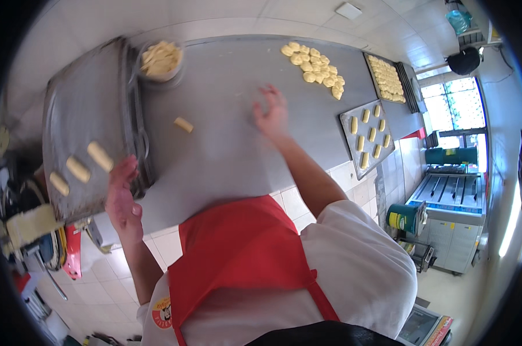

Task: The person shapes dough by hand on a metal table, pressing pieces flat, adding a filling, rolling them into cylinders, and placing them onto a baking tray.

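On the dark tray at the left lie three dough rolls in a slanting row. My left hand is over the tray's near right edge, fingers stretched and thumb apart, close beside the nearest dough roll; whether it touches the roll I cannot tell. Above the middle of the grey worktop, my right hand hovers with its fingers apart and nothing in them. Between the hands lies a small pale yellow strip. A round bowl at the back left holds many similar strips.
Several dough balls are clustered at the worktop's far right. Beyond them stands a tray packed with dough pieces. Nearer, a metal tray carries spaced dough rolls, its corner at the worktop's front edge. Stacked trays edge the left tray's right side.
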### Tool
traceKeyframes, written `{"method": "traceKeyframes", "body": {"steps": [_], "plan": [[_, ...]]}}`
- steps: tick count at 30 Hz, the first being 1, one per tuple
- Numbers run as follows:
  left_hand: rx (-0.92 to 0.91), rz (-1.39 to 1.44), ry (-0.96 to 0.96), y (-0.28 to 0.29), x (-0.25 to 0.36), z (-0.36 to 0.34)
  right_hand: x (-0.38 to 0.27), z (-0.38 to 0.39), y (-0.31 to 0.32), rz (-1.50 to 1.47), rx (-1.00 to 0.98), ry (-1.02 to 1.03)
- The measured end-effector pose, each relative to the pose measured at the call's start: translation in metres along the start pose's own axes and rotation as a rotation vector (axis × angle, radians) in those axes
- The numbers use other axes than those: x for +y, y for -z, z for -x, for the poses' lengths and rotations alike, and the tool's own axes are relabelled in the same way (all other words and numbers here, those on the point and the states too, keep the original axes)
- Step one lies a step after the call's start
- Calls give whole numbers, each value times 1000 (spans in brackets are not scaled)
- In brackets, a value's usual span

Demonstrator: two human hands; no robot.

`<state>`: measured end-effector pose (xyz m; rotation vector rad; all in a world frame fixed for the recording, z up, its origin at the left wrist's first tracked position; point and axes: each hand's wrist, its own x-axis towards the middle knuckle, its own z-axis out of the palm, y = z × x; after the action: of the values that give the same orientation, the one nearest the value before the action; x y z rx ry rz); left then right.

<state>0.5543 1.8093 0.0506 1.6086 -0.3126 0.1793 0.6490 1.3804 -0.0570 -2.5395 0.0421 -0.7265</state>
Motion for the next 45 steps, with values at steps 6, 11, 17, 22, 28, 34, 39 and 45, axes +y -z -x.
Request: {"method": "traceKeyframes", "body": {"steps": [6,11,17,22,28,34,39,45], "plan": [[-229,46,159,-147,-11,-70,277,-28,90,417,11,-391],[-410,82,147,-253,-15,-110,356,-51,130,542,-407,-167],[-448,242,269,-336,-33,-111,295,-75,170,190,-172,-222],[-218,361,560,-409,-51,-93,106,-3,184,-701,-269,-429],[-21,-3,369,-360,-52,-48,-20,53,130,-1064,-70,-645],[19,99,580,-300,-53,4,-54,66,87,-1113,-383,-1054],[183,657,626,-201,-64,20,-121,-6,191,-1042,-162,-203],[61,83,470,-165,-125,62,-51,38,116,-25,-82,68]]}}
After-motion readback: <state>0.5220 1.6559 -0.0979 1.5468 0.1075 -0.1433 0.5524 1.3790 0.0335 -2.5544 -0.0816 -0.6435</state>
